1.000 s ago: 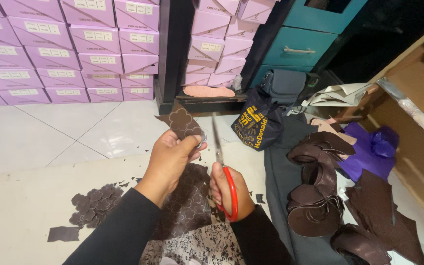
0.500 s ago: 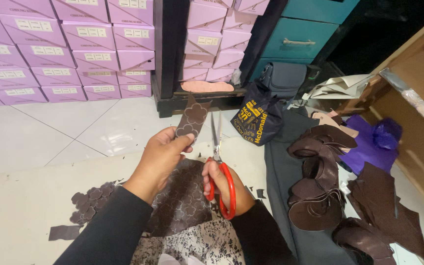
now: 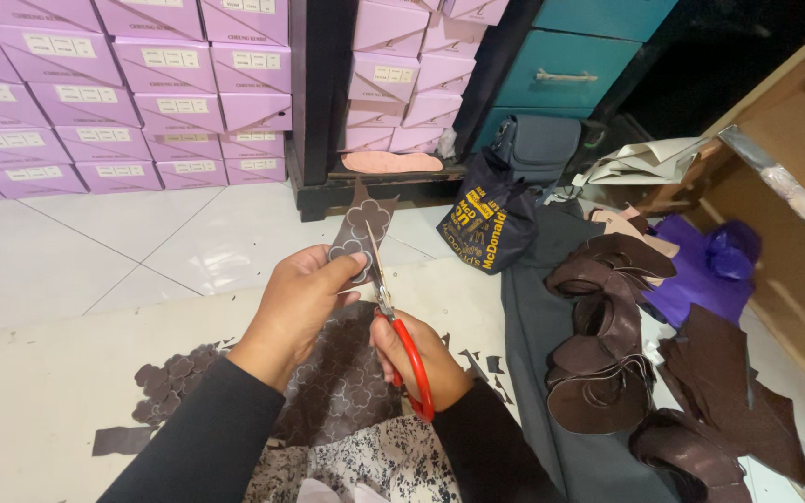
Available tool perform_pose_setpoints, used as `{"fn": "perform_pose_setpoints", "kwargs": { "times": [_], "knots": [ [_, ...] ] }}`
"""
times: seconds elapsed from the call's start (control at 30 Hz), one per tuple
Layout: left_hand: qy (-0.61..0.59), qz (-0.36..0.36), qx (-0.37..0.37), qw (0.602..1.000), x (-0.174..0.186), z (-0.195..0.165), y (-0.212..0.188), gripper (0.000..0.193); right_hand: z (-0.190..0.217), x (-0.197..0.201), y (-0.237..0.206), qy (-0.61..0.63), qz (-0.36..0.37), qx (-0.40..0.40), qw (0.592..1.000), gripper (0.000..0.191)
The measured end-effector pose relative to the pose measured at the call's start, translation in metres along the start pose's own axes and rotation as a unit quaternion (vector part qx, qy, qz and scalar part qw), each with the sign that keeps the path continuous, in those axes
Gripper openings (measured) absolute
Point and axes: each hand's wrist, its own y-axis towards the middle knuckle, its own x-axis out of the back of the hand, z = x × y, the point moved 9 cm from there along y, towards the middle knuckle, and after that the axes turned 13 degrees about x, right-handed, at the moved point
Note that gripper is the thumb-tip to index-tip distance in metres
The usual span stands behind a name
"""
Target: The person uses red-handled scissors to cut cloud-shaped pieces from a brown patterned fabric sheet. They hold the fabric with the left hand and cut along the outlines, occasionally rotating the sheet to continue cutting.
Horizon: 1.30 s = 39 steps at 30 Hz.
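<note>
Scissors meet a brown scalloped piece held up over the lap.

Compared with half a second ago, the leather piece point(image 3: 358, 235) stands more upright and the blades of the red-handled scissors point(image 3: 393, 321) sit against its right edge. The left hand point(image 3: 305, 300) pinches the piece's lower end; the right hand point(image 3: 418, 359) is clenched through the scissor loops. The piece is dark brown with cloud-like lobes. A larger patterned brown sheet point(image 3: 342, 387) lies beneath, cut scraps point(image 3: 171, 382) to the left, pale floor tiles point(image 3: 132, 242) open beyond.
</note>
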Motion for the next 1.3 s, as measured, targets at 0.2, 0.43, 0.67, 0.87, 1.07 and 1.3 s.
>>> {"fn": "perform_pose_setpoints", "kwargs": {
  "times": [0.2,0.43,0.67,0.87,1.07,1.3],
  "knots": [
    [-0.011,-0.016,-0.009,1.0,0.001,0.001,0.0,0.017,-0.002,0.0,0.0,-0.001,-0.016,-0.017,1.0,0.049],
    [-0.021,-0.015,-0.018,0.999,0.0,0.001,-0.001,0.017,0.002,-0.003,0.002,-0.007,-0.034,-0.004,0.999,0.048],
    [-0.029,0.003,-0.021,0.999,0.0,-0.006,-0.005,0.015,0.009,-0.001,-0.003,0.029,-0.047,-0.019,0.998,0.045],
    [0.031,0.001,-0.03,0.999,0.004,-0.011,-0.007,0.016,0.009,0.002,-0.005,0.027,-0.025,-0.027,0.999,0.044],
    [0.092,0.001,-0.06,0.994,0.008,-0.02,-0.008,0.017,0.007,0.004,-0.007,0.04,-0.006,-0.038,0.998,0.039],
    [-0.019,0.028,-0.043,0.998,-0.01,-0.01,-0.008,0.018,0.006,0.004,-0.001,0.046,-0.092,-0.001,0.995,0.04]
  ]
}}
